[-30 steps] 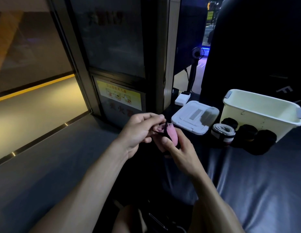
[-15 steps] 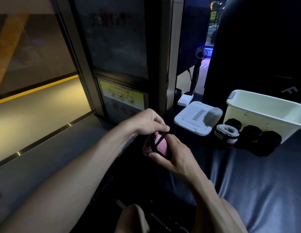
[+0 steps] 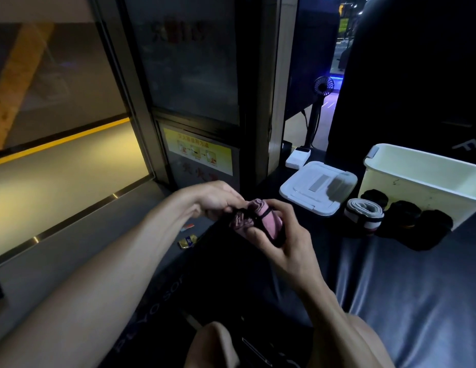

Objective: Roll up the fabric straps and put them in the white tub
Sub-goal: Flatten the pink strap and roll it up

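Note:
A pink fabric strap roll with black edging sits between both hands at the middle of the view. My right hand curls round the roll from below and the right. My left hand pinches its left end. The white tub stands at the right on the dark padded surface. In front of the tub lie a grey and white rolled strap and several black rolled straps.
A white lid lies left of the tub, with a small white box behind it. A small fan on a stand rises at the back. Small wrappers lie on the grey ledge by the glass panels.
The pink roll has turned in my hands and now lies more on its side. My right fingers wrap further round it. The view shifted slightly to the left.

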Action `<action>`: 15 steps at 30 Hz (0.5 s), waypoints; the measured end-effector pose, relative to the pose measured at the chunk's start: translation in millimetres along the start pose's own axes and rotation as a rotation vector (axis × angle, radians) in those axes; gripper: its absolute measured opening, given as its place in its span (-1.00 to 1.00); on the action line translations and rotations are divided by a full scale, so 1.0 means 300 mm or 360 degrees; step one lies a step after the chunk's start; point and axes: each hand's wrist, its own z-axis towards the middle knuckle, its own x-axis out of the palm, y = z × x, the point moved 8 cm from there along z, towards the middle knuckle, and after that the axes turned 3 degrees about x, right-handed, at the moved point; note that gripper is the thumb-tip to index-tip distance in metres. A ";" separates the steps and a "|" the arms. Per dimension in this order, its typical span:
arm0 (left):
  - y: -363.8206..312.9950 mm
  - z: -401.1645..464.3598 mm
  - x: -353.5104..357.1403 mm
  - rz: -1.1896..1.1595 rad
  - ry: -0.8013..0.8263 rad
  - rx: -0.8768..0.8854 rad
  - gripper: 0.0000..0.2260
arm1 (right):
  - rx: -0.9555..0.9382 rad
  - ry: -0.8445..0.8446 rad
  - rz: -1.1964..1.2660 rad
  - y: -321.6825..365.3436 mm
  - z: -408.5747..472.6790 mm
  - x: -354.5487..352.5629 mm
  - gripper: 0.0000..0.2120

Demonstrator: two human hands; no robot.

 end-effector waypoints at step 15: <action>0.026 -0.064 0.191 -0.1636 -0.0242 -0.0038 -0.82 | 0.0344 -0.0150 0.0715 -0.130 0.044 -0.032 -0.56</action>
